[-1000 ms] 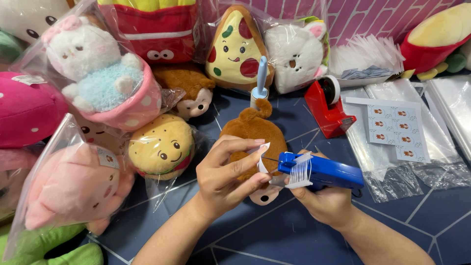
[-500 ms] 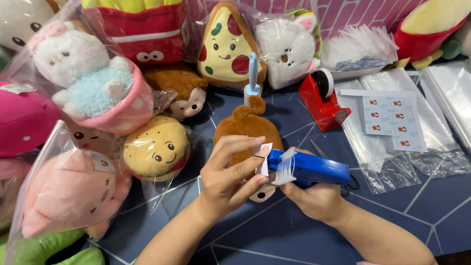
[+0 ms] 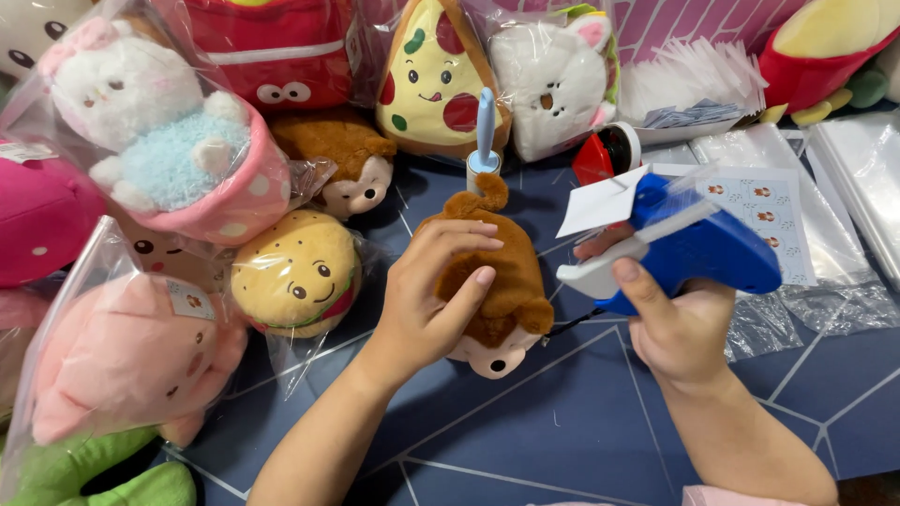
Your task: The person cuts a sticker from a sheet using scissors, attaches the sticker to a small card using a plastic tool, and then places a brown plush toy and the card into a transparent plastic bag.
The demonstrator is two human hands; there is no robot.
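A small brown monkey plush [image 3: 492, 281] lies on the dark blue table, head toward me. My left hand [image 3: 431, 300] rests on its back and side, fingers curved over the fur. My right hand [image 3: 675, 323] holds a blue and white tagging gun [image 3: 689, 239] lifted to the right of the plush, apart from it. A white paper tag [image 3: 600, 201] sits at the gun's tip.
Bagged plush toys crowd the left and back: a burger [image 3: 295, 272], a pink one [image 3: 122, 361], a white bear in a pink cup [image 3: 159, 141], a pizza slice [image 3: 431, 80]. A red tape dispenser [image 3: 605, 150], sticker sheets [image 3: 764, 211] and clear bags [image 3: 858, 178] lie at right.
My right hand has lifted the tagging gun up and to the right, away from the monkey plush. My left hand stays on the plush.
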